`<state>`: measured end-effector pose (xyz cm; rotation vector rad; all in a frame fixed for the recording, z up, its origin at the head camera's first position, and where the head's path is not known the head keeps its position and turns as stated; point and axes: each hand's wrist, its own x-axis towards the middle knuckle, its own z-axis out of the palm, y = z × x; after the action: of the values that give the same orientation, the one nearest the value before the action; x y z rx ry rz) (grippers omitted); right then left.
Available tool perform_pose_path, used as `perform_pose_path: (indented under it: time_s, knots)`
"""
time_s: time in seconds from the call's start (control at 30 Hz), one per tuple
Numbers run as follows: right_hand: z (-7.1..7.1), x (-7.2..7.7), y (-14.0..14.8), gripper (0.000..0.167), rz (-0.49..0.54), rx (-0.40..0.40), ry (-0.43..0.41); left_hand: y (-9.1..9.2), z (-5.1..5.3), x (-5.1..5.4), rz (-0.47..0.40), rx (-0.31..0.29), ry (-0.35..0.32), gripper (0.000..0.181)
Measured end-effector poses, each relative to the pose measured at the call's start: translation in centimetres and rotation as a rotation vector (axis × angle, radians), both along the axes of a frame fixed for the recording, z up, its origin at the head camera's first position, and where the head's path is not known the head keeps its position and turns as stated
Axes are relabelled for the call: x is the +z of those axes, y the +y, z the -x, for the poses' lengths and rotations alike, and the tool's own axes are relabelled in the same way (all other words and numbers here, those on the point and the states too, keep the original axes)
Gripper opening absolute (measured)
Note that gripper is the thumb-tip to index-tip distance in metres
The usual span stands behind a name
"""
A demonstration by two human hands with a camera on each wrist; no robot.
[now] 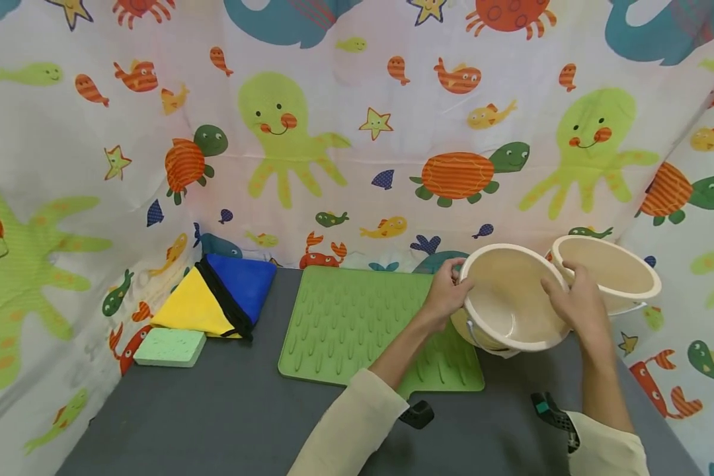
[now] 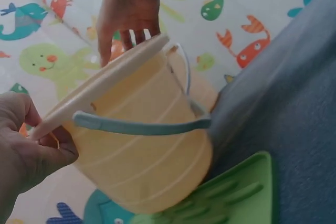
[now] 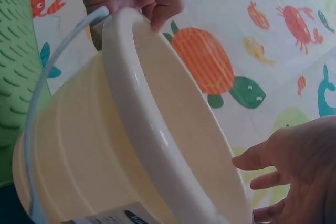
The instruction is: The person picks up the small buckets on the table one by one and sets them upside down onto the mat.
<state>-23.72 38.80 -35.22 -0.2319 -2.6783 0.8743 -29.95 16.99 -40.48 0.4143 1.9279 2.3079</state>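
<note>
A cream bucket (image 1: 508, 301) is tilted over the right edge of a green ridged mat (image 1: 345, 324). My left hand (image 1: 446, 297) pinches its rim on the left side, thumb and fingers either side of the lip in the left wrist view. At the opposite rim is my right hand (image 3: 299, 166), its fingers spread and loosely extended; whether they touch the rim is hard to tell. A pale handle (image 2: 142, 124) hangs along the bucket's side. Just behind my right hand stands a second cream bucket (image 1: 609, 271), partly hidden by it.
On the left of the dark grey table (image 1: 226, 410) lie a yellow and blue cloth item (image 1: 199, 304) with black edging and a light green sponge (image 1: 169, 348). A curtain (image 1: 357, 86) printed with sea animals encloses the back and sides.
</note>
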Motion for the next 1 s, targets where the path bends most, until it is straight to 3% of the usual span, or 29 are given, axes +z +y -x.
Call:
perform_pose_path:
  time_s: [0.17,0.3,0.5,0.57,0.77,1.0]
  knots:
    - [1.6,0.6,-1.3,0.053,-0.082,0.076,0.139,-0.9,-0.1,1.4,0.116,0.098,0.021,0.037]
    - [2.2,1.6,-3.0,0.048,-0.094,0.133,0.202,-2.2,-0.1,2.4,0.195,0.094,0.098,0.028]
    - [2.5,3.4,-5.5,0.032,-0.234,0.436,0.386,-3.8,-0.3,4.2,0.372,0.150,0.277,0.017]
    - [2.3,3.8,-6.2,0.027,-0.287,0.487,0.440,-4.3,-0.5,4.7,0.408,0.179,0.339,0.016]
    - [1.9,5.2,-7.9,0.022,-0.289,0.505,0.454,-5.8,-0.5,6.0,0.494,0.241,0.527,0.017]
    - [2.0,4.8,-9.4,0.021,-0.222,0.446,0.450,-8.1,0.4,6.9,0.662,0.227,0.677,0.019]
